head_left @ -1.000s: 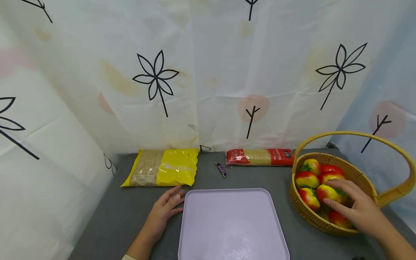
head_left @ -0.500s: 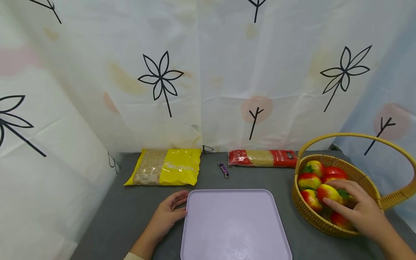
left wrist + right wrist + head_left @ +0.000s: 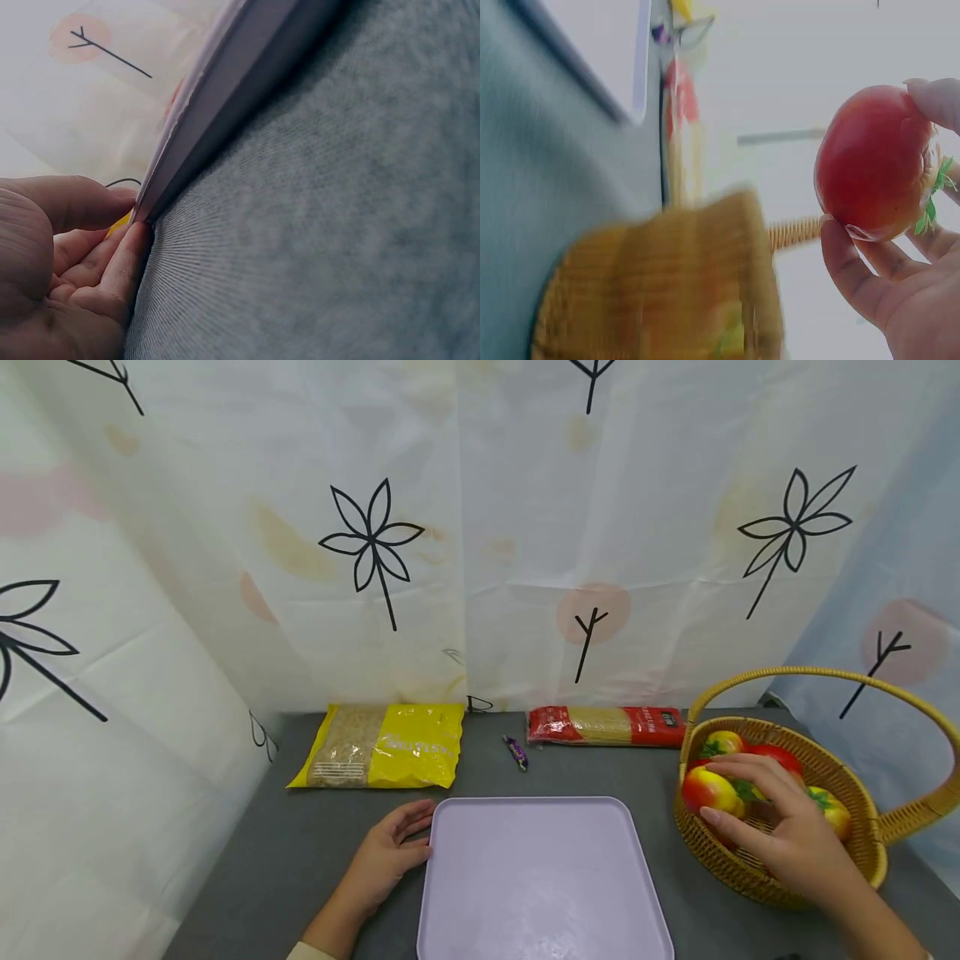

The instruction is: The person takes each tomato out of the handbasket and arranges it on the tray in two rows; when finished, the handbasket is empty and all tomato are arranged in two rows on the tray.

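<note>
My right hand (image 3: 795, 835) holds a red and yellow tomato (image 3: 711, 793) with green leaves at one end, over the basket (image 3: 750, 881). In the right wrist view the tomato (image 3: 874, 161) shows mostly red, pinched between fingertips on opposite sides, raised above the wicker rim. More red and yellow tomatoes lie in the basket, partly hidden behind the hand. My left hand (image 3: 386, 852) rests beside the pale purple tray (image 3: 543, 877), fingertips at its left rim. In the left wrist view thumb and finger (image 3: 124, 255) touch the tray's outer edge (image 3: 202, 112).
At the back left lies a yellow bag of grain (image 3: 382, 747). A red packet of noodles (image 3: 606, 727) lies at the back, left of the basket, with a small purple wrapped candy (image 3: 515, 752) near it. Over the basket arches a tall handle (image 3: 817, 672).
My right hand has lifted the tomato from among the others and moved it leftward above the basket. The left hand shifted slightly against the tray rim, then stayed.
</note>
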Available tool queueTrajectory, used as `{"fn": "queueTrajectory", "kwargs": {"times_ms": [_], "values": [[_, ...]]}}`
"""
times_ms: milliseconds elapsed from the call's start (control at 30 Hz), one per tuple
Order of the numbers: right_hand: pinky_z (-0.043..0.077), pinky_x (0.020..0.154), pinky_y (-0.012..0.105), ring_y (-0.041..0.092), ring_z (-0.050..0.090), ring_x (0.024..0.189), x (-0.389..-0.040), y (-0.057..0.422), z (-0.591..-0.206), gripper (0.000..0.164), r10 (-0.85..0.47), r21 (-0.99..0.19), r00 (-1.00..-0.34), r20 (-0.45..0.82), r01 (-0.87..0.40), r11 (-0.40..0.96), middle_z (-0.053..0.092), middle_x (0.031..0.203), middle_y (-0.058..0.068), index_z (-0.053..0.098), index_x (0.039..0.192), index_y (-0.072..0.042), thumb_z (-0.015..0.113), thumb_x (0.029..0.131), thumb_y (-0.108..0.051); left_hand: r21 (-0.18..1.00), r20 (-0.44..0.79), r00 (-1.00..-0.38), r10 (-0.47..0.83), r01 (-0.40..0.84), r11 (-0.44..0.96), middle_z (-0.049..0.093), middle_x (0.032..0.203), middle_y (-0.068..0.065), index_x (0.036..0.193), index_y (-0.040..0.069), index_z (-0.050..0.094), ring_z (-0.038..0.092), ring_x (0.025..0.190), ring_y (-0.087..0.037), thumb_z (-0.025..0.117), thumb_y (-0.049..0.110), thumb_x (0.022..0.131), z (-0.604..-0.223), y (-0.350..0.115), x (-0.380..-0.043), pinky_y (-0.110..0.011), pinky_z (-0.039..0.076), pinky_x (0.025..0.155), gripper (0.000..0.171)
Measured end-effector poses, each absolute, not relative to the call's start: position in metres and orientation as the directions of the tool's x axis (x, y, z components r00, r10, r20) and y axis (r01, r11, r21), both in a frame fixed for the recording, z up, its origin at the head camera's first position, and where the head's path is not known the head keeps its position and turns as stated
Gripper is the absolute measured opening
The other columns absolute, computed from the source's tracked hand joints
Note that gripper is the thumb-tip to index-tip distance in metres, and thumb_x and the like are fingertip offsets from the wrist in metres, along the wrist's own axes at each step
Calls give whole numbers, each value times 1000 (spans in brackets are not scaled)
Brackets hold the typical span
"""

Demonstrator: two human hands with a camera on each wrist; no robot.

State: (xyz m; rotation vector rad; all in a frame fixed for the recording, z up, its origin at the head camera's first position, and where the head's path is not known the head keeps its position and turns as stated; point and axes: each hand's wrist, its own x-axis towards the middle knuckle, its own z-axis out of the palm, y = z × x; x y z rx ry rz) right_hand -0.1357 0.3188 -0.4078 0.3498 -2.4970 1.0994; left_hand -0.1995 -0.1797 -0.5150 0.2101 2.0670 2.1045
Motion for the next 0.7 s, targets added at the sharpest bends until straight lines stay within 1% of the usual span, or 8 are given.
{"fn": "queueTrajectory", "kwargs": {"times_ms": [100,200,333,467,567,700], "values": [[55,83,15,3,49,123,-138,301,-406,56,-123,-640,-886,447,-412,649,57,141,-3,69,140,-13,89,89,-1,999,-27,-973,229,-32,-16,52,154,-33,151,-14,50,51,143,-47,72,-18,88,-515,-180,-199,-35,56,104,67],[52,90,14,5,50,125,-142,284,-407,57,-183,-625,-868,462,-465,627,59,140,0,70,139,-18,90,88,-2,999,-32,-973,230,-36,-14,52,154,-32,151,-14,50,51,143,-46,72,-17,89,-515,-180,-199,-35,56,104,66],[54,91,17,9,54,121,-151,262,-413,57,-263,-604,-831,490,-541,585,61,138,4,72,135,-21,92,85,-2,999,-36,-971,236,-40,-13,52,154,-31,152,-13,50,51,143,-46,73,-17,90,-516,-181,-200,-35,56,104,66],[63,82,29,13,59,116,-162,242,-422,53,-323,-613,-819,474,-571,546,62,138,8,72,134,-22,91,87,-6,999,-30,-969,244,-36,-21,52,155,-32,152,-13,50,50,144,-46,73,-17,90,-517,-181,-201,-36,56,105,66],[64,83,33,18,63,116,-169,229,-429,50,-362,-626,-818,446,-575,528,62,139,7,72,135,-23,91,89,-11,999,-27,-969,245,-34,-24,52,154,-32,152,-13,50,50,144,-47,73,-16,90,-517,-182,-201,-35,56,104,66],[63,89,36,22,65,116,-177,209,-436,47,-416,-645,-813,407,-578,500,61,140,8,72,136,-24,89,93,-18,999,-30,-970,240,-35,-14,53,154,-31,152,-12,51,51,143,-46,73,-16,91,-518,-182,-201,-34,56,104,65]]}}
